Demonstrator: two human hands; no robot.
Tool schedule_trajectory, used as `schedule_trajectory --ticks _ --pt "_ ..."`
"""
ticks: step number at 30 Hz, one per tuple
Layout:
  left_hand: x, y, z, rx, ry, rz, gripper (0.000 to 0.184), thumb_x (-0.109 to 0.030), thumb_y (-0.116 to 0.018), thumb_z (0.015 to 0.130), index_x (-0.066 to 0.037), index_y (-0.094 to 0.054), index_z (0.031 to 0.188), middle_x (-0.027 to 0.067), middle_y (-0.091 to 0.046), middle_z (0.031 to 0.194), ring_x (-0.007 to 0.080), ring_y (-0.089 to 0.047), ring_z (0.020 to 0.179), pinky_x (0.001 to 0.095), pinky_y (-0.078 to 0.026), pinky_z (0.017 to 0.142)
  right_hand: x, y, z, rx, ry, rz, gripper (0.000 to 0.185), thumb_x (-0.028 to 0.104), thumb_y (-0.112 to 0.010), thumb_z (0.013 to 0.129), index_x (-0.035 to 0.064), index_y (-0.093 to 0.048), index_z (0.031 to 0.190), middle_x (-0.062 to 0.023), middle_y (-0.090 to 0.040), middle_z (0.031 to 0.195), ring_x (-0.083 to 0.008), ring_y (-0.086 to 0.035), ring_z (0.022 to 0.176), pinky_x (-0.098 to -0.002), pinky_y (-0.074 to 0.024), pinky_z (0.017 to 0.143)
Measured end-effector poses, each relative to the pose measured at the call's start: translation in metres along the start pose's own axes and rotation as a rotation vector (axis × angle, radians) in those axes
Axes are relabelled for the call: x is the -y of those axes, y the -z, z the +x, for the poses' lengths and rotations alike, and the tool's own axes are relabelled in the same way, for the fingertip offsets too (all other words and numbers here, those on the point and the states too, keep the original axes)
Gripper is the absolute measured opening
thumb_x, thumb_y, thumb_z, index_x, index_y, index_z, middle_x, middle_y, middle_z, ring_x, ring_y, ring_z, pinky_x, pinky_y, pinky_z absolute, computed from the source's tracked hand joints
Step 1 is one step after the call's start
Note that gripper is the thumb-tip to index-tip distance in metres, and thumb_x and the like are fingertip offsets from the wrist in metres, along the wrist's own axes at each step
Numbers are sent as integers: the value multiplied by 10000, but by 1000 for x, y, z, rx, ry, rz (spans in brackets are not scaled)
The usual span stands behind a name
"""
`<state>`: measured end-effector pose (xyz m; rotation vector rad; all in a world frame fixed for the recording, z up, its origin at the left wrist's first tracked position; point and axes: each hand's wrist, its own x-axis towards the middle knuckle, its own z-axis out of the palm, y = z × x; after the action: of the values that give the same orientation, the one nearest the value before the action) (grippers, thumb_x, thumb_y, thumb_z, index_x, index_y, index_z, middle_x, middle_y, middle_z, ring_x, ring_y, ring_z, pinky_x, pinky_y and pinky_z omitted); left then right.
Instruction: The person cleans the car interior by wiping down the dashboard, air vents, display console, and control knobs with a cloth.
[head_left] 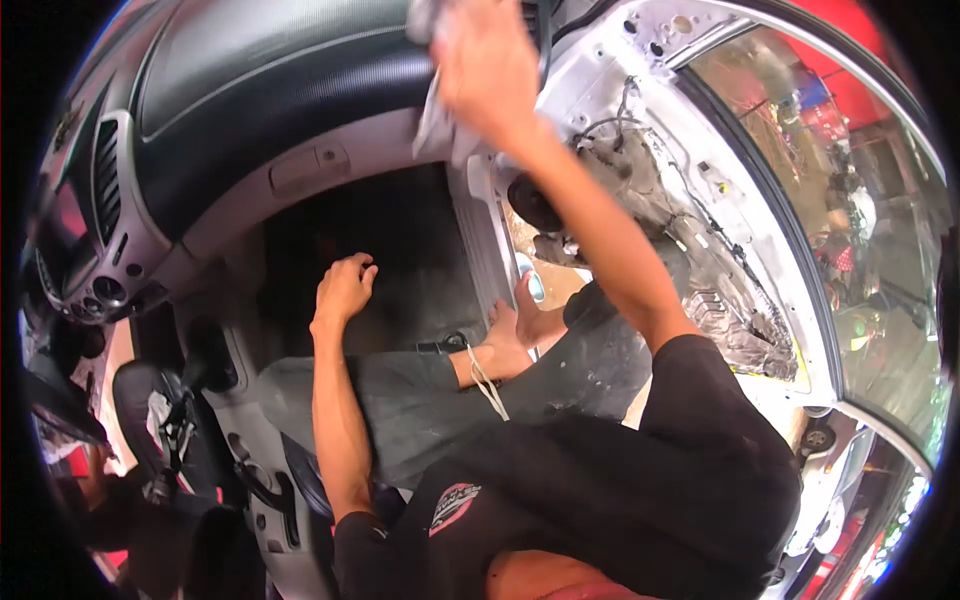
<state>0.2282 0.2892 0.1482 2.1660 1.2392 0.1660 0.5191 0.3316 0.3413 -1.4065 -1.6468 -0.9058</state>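
My right hand [487, 75] is at the top of the view, slightly blurred, gripping a pale grey cloth [432, 130] at the right end of the dark dashboard [270, 75]. Part of the cloth hangs below the hand over the dashboard's edge; the rest is covered by the fingers. Lower down, my left hand [345, 290] hangs in the air above my bent leg, before the dark footwell [400, 240]. It holds nothing, with its fingers loosely bent and the thumb apart. A closed glove box latch [310, 168] is in the grey panel above it.
On the right stands the open car door [720, 270], its inner trim off and wiring bare. At left are the centre console [270, 490], an air vent [108, 175] and a gear lever [210, 355]. Another person's dark-clothed arm [110, 500] shows at lower left.
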Motion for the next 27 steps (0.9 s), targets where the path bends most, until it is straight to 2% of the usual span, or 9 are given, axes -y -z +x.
schedule_trajectory --ticks 1,2,5,6,10,16,20,24,27 --pt "2 -4 -5 12 21 8 275 -249 -637 962 -63 -717 1147 159 -751 1032 375 -703 1005 475 -556 867 -4 11 22 319 -212 -75 232 285 -680 874 73 -710 963 -149 -666 1111 -345 -654 963 -513 -524 819" --pt "4 -8 -10 14 39 -10 278 -252 -636 962 -64 -717 1150 160 -751 1030 376 -702 1007 475 -555 868 -11 15 37 100 157 -262 457 165 -544 952 -164 -572 1268 -393 -546 1343 -516 -488 1316 -576 -382 1126" --pt "-1 -14 -13 17 83 -28 285 -259 -636 963 -67 -716 1158 166 -751 1028 382 -698 1019 481 -552 878 36 -28 15 -157 105 -268 423 131 -562 923 -121 -584 1262 -309 -592 1301 -466 -515 1320 -521 -429 1107" --pt "-3 -16 -10 25 85 -32 287 -260 -636 963 -68 -716 1160 167 -751 1031 384 -697 1024 483 -551 882 68 -34 0 41 -96 -31 307 220 -666 844 12 -654 1068 -203 -617 1082 -388 -607 1024 -513 -501 905" --pt "0 -29 -10 76 106 -45 307 -271 -638 962 -70 -711 1182 180 -744 1067 394 -685 1062 491 -543 911 137 -67 -13 -190 303 79 316 210 -601 861 41 -646 1125 -167 -542 1448 -397 -485 1382 -493 -373 1166" --pt "14 -27 -23 161 189 3 336 -295 -644 961 -85 -699 1218 182 -737 1108 384 -673 1105 486 -535 947 134 -78 27 -92 383 321 369 139 -568 925 -47 -611 1241 -249 -577 1357 -418 -535 1316 -504 -442 1099" --pt "9 -18 -23 94 176 20 350 -309 -634 968 -85 -690 1231 181 -727 1143 384 -668 1118 491 -531 958 38 -1 2 -17 111 -40 526 133 -595 887 -10 -563 1392 -208 -584 1396 -404 -543 1305 -512 -401 1125" --pt "-3 -16 -12 90 134 10 360 -312 -627 972 -84 -679 1246 182 -711 1191 384 -661 1130 496 -531 961 30 1 9 -93 -168 -72 377 98 -515 955 -47 -633 1283 -210 -598 1382 -377 -524 1331 -518 -355 1167" --pt "-11 -21 -9 102 115 0 362 -315 -621 975 -89 -677 1252 184 -708 1197 386 -659 1134 495 -530 964 76 -21 28 -87 20 -76 347 130 -549 933 -41 -653 1216 -228 -614 1329 -383 -544 1296 -492 -382 1152"
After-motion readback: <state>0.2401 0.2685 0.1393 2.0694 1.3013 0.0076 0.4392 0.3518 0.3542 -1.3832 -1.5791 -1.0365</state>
